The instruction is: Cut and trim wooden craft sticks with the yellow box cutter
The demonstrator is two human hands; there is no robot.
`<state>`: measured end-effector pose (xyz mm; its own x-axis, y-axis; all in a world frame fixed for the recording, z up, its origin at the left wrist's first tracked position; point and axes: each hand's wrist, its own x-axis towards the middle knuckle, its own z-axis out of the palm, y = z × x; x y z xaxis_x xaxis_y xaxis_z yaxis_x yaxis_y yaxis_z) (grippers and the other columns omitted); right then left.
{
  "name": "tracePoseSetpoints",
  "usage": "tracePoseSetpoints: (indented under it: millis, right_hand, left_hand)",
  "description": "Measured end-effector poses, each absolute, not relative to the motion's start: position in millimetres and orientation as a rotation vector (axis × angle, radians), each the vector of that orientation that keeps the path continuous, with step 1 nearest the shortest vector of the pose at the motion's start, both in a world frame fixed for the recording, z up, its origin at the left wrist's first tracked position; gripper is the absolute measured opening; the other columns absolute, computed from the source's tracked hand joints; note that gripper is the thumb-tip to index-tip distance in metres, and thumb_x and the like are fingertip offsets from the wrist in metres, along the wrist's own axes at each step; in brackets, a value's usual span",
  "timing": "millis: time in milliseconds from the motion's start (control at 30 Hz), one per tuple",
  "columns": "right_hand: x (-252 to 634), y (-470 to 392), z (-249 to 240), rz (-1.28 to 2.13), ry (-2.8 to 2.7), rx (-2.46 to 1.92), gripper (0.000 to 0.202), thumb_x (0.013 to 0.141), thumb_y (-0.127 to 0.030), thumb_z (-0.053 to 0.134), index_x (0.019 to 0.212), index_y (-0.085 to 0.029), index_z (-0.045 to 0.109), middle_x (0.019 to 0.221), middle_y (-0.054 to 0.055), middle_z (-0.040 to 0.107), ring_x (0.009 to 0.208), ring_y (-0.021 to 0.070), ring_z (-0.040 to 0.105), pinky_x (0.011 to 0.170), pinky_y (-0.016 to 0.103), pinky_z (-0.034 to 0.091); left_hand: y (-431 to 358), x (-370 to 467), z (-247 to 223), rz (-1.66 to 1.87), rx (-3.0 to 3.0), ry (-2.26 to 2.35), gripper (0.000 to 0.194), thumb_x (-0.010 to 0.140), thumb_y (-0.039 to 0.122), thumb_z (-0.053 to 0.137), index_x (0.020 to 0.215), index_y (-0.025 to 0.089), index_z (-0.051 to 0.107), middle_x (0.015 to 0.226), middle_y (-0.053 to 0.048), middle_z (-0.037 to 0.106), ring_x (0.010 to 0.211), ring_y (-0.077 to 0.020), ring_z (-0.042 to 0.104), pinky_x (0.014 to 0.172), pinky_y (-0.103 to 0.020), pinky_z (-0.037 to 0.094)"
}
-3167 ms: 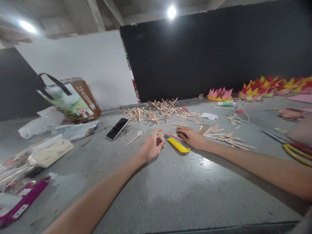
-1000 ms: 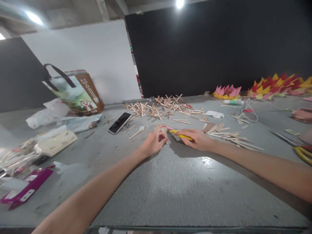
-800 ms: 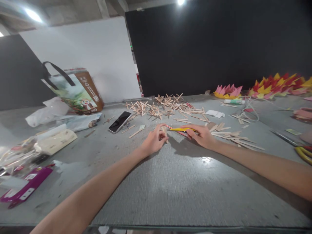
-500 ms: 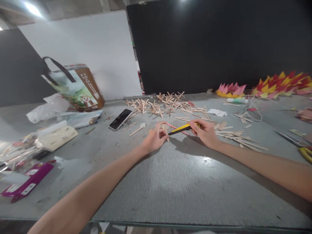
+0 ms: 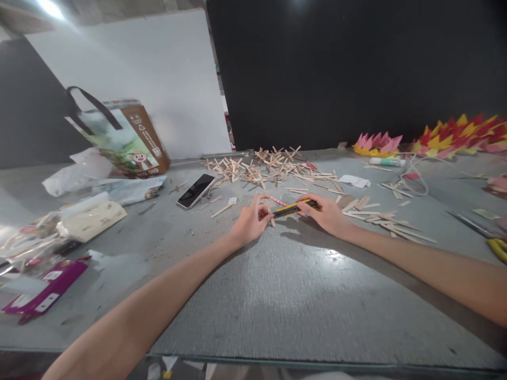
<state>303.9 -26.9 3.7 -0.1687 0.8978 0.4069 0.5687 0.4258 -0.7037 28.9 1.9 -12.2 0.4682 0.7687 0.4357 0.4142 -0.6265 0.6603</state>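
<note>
My left hand (image 5: 251, 219) is closed, thumb and fingers pinching a short flat wooden stick (image 5: 272, 221) just above the table. In my right hand (image 5: 325, 215) lies a yellow and black utility knife (image 5: 288, 210), its front end pointing left and meeting my left fingertips at the stick. I cannot make out its blade. Behind the knife, a thin red-and-white strip (image 5: 278, 201) runs between the two hands; which hand holds it is unclear. Loose wooden sticks (image 5: 372, 212) are beside my right wrist.
Crossed wooden sticks (image 5: 273, 166) are piled at the back. A phone (image 5: 197, 191), a shopping bag (image 5: 130, 140) and a purple packet (image 5: 49, 287) are on the left. Pink paper petals (image 5: 378, 143), a glue stick (image 5: 382, 162), a cable (image 5: 423, 184) and scissors (image 5: 497, 248) lie on the right.
My right hand has moved slightly left, bringing the knife closer against my left fingertips and at a flatter angle. My left hand has stayed nearly in place.
</note>
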Motion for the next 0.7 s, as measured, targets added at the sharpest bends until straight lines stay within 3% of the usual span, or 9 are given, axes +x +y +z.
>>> tracePoseSetpoints:
  millis: [100,267,500,700]
  right_hand:
    - [302,-27,3,0.482,-1.887,-1.299,0.038,0.094,-0.06,0.072,0.097,-0.022,0.076,0.08,0.002,0.074,0.067,0.0191,0.061,0.061,0.03,0.044]
    - [300,-32,3,0.403,-1.971,-1.294,0.035,0.093,-0.057,0.071,0.084,-0.024,0.06,0.071,0.0,0.068,0.06,0.0175,0.057,0.057,0.029,0.04]
    - [302,-39,1,0.389,-2.01,-1.128,0.032,0.107,-0.052,0.057,0.12,-0.024,0.066,0.089,0.004,0.079,0.061,0.0171,0.062,0.061,0.029,0.046]
    - [303,-41,1,0.344,-2.01,-1.081,0.031,0.108,-0.047,0.057,0.123,-0.023,0.071,0.089,0.004,0.078,0.055,0.0144,0.056,0.055,0.028,0.045]
  left_hand:
    - [1,29,-11,1.004,2.245,1.047,0.045,0.098,0.023,0.063,0.139,0.02,0.044,0.083,0.003,0.071,0.073,-0.0157,0.065,0.078,-0.029,0.048]
    - [-1,30,-9,1.023,2.294,1.151,0.05,0.097,0.024,0.065,0.142,0.02,0.046,0.088,0.002,0.073,0.079,-0.0171,0.068,0.081,-0.03,0.05]
    - [-5,30,-6,0.967,2.273,1.176,0.058,0.094,0.022,0.065,0.148,0.02,0.042,0.088,0.002,0.077,0.081,-0.0187,0.072,0.083,-0.032,0.052]
    - [-5,30,-6,0.952,2.243,1.178,0.058,0.095,0.022,0.063,0.149,0.019,0.042,0.088,0.001,0.079,0.08,-0.0203,0.073,0.084,-0.033,0.053]
